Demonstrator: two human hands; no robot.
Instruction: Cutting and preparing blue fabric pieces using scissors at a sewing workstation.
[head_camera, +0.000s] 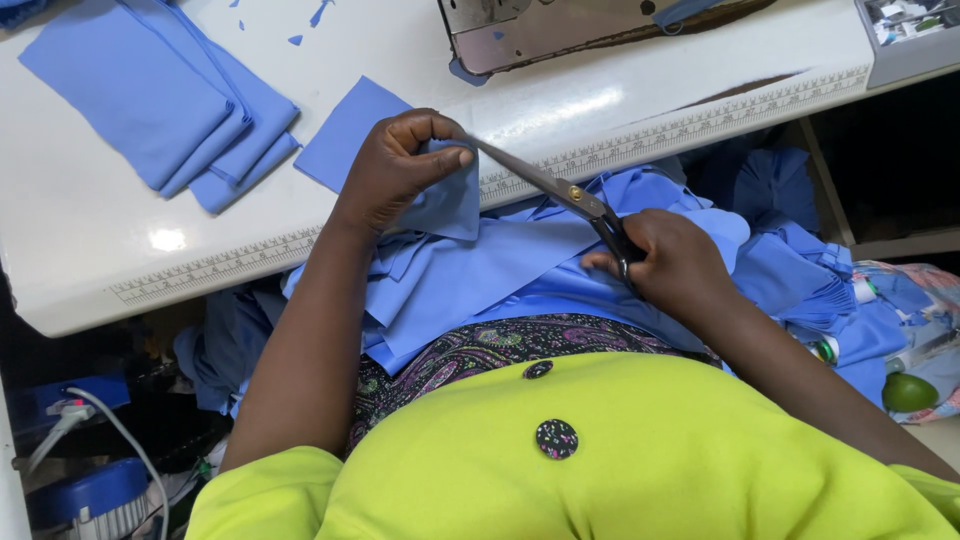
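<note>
Over lap, left hand (400, 165) pinching blue cloth (445, 205), right hand (670, 262) gripping scissors (560, 188)

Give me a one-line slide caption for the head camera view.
Left hand pinches a blue cloth piece while right hand works scissors at its edge, over a white table.

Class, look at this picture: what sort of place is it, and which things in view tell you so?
Most likely a sewing or tailoring workshop. A sewing machine sits on a white table with a ruler printed along its edge, cut blue cloth pieces are stacked on it, and the right hand works scissors on blue cloth.
</note>
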